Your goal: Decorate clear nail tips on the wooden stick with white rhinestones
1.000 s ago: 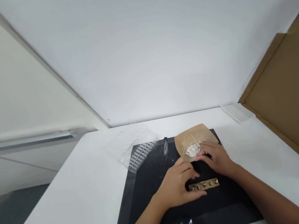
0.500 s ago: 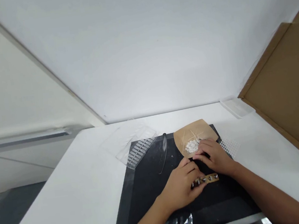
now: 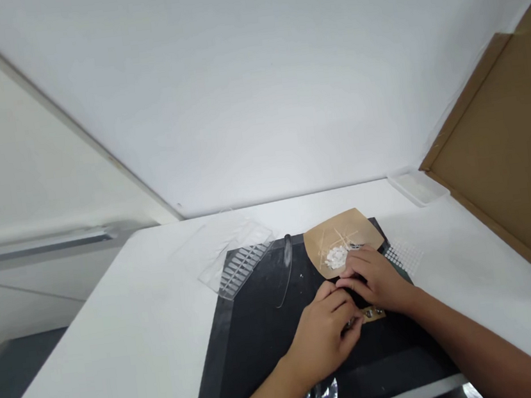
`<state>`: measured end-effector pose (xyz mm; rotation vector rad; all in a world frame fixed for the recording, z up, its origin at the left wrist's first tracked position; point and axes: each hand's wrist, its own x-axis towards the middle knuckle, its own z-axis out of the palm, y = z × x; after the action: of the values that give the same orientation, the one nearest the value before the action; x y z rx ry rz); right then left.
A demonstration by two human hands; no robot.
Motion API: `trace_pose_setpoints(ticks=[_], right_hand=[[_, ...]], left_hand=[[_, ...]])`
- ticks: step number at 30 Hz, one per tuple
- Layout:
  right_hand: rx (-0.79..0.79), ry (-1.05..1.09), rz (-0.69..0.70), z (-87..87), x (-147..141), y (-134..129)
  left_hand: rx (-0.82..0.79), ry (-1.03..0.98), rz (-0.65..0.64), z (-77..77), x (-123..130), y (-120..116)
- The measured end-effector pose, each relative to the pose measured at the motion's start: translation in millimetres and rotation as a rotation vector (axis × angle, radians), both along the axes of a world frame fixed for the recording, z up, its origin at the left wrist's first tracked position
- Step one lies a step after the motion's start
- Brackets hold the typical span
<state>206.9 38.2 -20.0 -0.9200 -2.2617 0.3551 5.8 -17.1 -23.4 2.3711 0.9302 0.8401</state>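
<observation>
My left hand (image 3: pixel 327 328) is closed with its fingers curled over a short brown strip (image 3: pixel 373 314) that carries a row of small shiny metal pieces. Only the strip's right end shows past the fingertips. Just above it, my right hand (image 3: pixel 377 281) is closed, fingertips pinched together at the front edge of a tan paper sheet (image 3: pixel 315 239). Whatever those fingertips hold is hidden. On the paper lie a heap of small white pieces (image 3: pixel 336 257) and several thin pale sticks (image 3: pixel 342 236). Both hands are over a black mat (image 3: pixel 258 342), their fingertips close together.
Left of the paper lie a clear plastic tray of nail-shaped pieces (image 3: pixel 244 265) and a dark-handled tool (image 3: pixel 288 251) with a thin curved end. A sheet of white dots (image 3: pixel 405 256) sits at right. Behind are a clear box (image 3: pixel 419 188) and a cardboard panel (image 3: pixel 501 150).
The view has shifted slightly. My left fingers now cover more of the strip, so fewer metal pieces show. My right hand has come a little closer to the left one.
</observation>
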Motion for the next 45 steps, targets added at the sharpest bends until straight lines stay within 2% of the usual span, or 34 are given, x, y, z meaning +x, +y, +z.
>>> trace_pose_setpoints(ticks=[18, 25, 30, 38, 45], right_hand=[[0.048, -0.045, 0.02, 0.5, 0, -4], [0.058, -0.036, 0.026, 1.1, 2, -4], [0.049, -0.007, -0.031, 5.1, 6, -1], [0.021, -0.043, -0.046, 3.7, 10, 0], [-0.076, -0.171, 0.063, 7.9, 16, 3]], left_hand=[[-0.003, -0.02, -0.028, -3.2, -3, 5], [-0.029, 0.061, 0.028, -2.0, -5, 4], [0.0, 0.007, -0.025, -0.9, -6, 7], [-0.015, -0.047, -0.007, -2.0, -6, 8], [-0.065, -0.068, 0.063, -6.2, -6, 6]])
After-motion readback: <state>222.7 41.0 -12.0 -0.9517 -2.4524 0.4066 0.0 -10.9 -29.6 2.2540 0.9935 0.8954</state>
